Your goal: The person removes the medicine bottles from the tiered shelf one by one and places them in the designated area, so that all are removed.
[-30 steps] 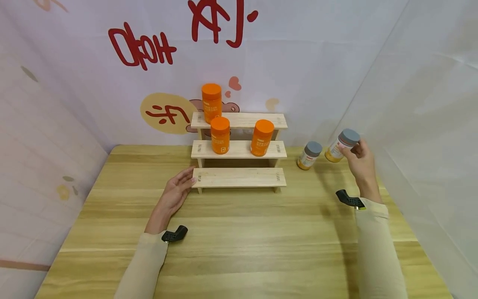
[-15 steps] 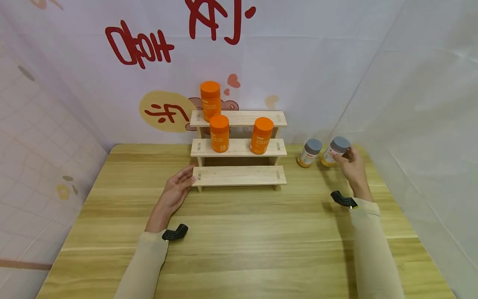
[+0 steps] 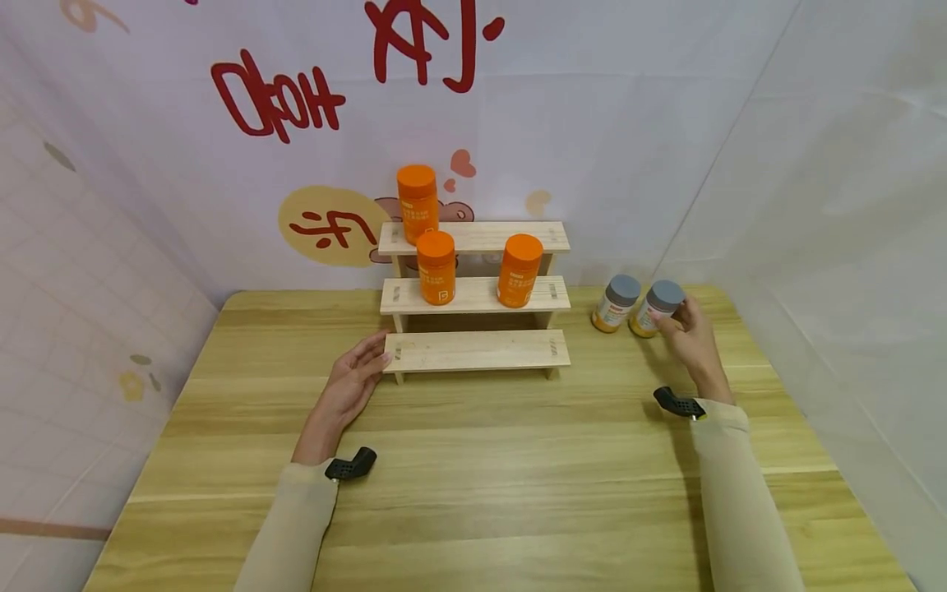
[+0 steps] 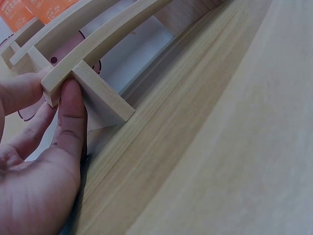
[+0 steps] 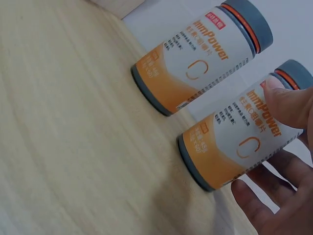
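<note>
My left hand (image 3: 350, 388) pinches the left end of the lowest step of a three-tier wooden display shelf (image 3: 473, 352); in the left wrist view the thumb lies on top and a finger underneath. At the right, my right hand (image 3: 694, 341) holds a grey-lidded vitamin bottle (image 5: 239, 132) between thumb and fingers, upright at the table. A matching grey-lidded bottle (image 3: 616, 304) stands just left of it, both with white and orange labels facing forward. One orange bottle (image 3: 418, 205) stands on the top tier; a second orange bottle (image 3: 436, 270) and a third orange bottle (image 3: 520, 271) are on the middle tier.
The shelf stands near the back of a wood-grain table (image 3: 503, 485). Behind it hangs a white backdrop (image 3: 592, 123) with red characters and cartoon prints. White sheets enclose the left and right sides.
My right hand has brought the held bottle left and down, close beside the other grey-lidded bottle. The left hand keeps its hold on the shelf.
</note>
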A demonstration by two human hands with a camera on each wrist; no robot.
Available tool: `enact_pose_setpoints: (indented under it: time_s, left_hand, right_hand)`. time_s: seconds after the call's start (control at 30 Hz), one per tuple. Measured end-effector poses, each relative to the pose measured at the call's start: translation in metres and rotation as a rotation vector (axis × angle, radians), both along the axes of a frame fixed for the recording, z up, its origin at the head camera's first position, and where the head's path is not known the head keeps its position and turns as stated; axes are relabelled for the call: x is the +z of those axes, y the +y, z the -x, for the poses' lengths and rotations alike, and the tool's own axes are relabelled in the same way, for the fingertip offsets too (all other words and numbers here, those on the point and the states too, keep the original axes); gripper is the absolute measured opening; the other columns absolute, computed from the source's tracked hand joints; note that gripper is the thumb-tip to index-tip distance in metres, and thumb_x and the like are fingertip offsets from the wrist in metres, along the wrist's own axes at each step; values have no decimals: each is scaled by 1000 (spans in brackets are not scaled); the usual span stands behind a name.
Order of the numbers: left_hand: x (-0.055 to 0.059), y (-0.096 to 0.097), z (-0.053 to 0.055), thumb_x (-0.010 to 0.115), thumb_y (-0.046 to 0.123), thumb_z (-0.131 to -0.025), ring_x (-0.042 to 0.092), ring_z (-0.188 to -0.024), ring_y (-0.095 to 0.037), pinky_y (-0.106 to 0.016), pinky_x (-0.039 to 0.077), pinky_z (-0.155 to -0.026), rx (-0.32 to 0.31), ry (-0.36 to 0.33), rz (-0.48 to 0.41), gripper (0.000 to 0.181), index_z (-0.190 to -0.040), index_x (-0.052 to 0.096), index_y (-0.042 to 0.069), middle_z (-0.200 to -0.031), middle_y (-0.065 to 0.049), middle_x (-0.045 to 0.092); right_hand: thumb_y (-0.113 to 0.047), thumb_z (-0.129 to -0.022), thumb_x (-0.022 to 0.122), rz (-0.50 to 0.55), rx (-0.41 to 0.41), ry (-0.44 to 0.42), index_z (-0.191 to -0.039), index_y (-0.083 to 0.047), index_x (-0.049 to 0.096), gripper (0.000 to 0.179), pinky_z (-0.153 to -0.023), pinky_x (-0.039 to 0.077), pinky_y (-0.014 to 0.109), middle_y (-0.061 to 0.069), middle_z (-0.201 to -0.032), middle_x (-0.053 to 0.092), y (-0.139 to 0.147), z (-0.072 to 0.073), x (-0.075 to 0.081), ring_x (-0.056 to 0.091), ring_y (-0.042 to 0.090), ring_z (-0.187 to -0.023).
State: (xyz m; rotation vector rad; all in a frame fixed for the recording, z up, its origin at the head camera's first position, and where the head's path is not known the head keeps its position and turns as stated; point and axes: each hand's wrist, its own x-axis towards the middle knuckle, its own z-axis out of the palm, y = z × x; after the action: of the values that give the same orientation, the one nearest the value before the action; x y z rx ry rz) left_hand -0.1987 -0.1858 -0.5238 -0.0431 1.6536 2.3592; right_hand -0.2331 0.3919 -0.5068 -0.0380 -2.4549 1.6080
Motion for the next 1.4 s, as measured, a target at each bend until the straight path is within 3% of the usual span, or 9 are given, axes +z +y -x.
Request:
enact_pose_setpoints:
  time_s: [0.17, 0.33, 0.4, 0.57, 0.73, 1.07, 1.4]
  left_hand:
    - [0, -1, 0, 60, 1, -102, 59, -108, -5, -14, 53, -87, -7, 16, -11, 64, -159, 32, 1, -122, 2, 56]
    - [1, -1, 0, 61, -2, -101, 61, -106, -6, -15, 54, -87, -5, 33, -30, 66, -159, 31, -2, -121, 1, 58]
    - [1, -1, 0, 61, -1, -101, 61, -106, -6, -15, 54, -86, -5, 30, -32, 66, -159, 30, -3, -121, 1, 58]
    - [2, 1, -1, 61, -1, -101, 60, -108, -6, -15, 53, -87, -4, 16, -23, 67, -159, 29, -2, -123, 1, 57]
    - [2, 1, -1, 62, 0, -100, 60, -108, -6, -15, 53, -87, 2, 3, -16, 67, -160, 31, 0, -123, 1, 56]
    - [2, -1, -2, 61, -1, -101, 61, -106, -6, -15, 54, -88, -9, 13, -30, 67, -160, 30, -1, -121, 0, 57]
    - [3, -1, -1, 61, 0, -101, 61, -106, -6, -14, 53, -86, -15, 21, -29, 67, -160, 29, -2, -122, 0, 57]
  right_hand:
    - [-17, -103, 62, -23, 34, -15, -156, -12, 39, 58, -89, 45, 7, -10, -128, 59, -11, -9, 18, 53, -2, -115]
    - [-21, -103, 63, -68, 29, -52, -160, -15, 34, 63, -90, 45, 10, 12, -139, 57, -17, -18, 30, 53, 1, -117]
    - [-27, -104, 62, -105, 15, -66, -162, -19, 30, 67, -95, 46, 17, 18, -143, 55, -13, -17, 26, 52, 2, -119]
    - [-41, -102, 62, -124, -43, -106, -165, -33, 19, 77, -111, 42, 43, 19, -153, 47, -1, -12, 17, 49, 15, -133]
    - [-44, -102, 61, -90, -69, -118, -165, -36, 15, 79, -119, 34, 57, 20, -162, 37, -4, -15, 28, 39, 37, -147]
    - [-38, -101, 64, -70, -65, -40, -165, -31, 19, 78, -126, 21, 57, 18, -167, 27, -15, -25, 56, 28, 39, -153]
    - [-32, -101, 65, -110, -80, 48, -163, -29, 25, 74, -127, 24, 52, 15, -165, 32, -30, -30, 80, 31, 34, -152]
